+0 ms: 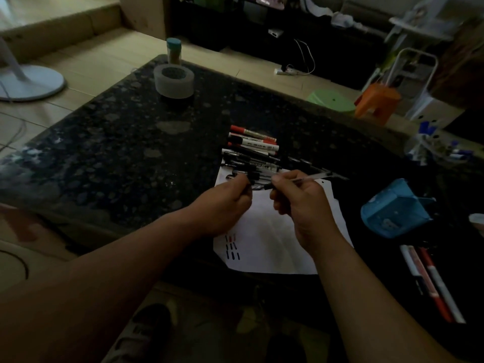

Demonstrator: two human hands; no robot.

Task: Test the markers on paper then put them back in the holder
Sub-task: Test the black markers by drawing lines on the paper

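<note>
Landmark: white paper (272, 239), lying flat on a dark speckled table (117, 142).

Right hand (296, 205): above the paper's middle, fingers closed around a clear-barrelled pen (301, 180), dark tip pointing left, barrel running right past the paper's far right corner.

Left hand (225, 203): over the paper's left side, fingers curled shut near the pen tip (what it pinches is too dark and small to tell, possibly a cap).

Test marks (231, 247): short black and red dashes in rows at the paper's near left corner.

Markers and pens, loose row (251, 150): at the paper's far edge, some resting on it; red-capped white barrels farthest from the paper, black ones nearest.

Blue holder (395, 208): right of the paper, apart from it, tipped on its side.

Three markers (432, 281): right of the paper's near corner, well apart, side by side, white and red.

Tape roll (173, 80): well beyond the paper, far left of the table, with a blue-lidded jar (174, 49) behind it.
</note>
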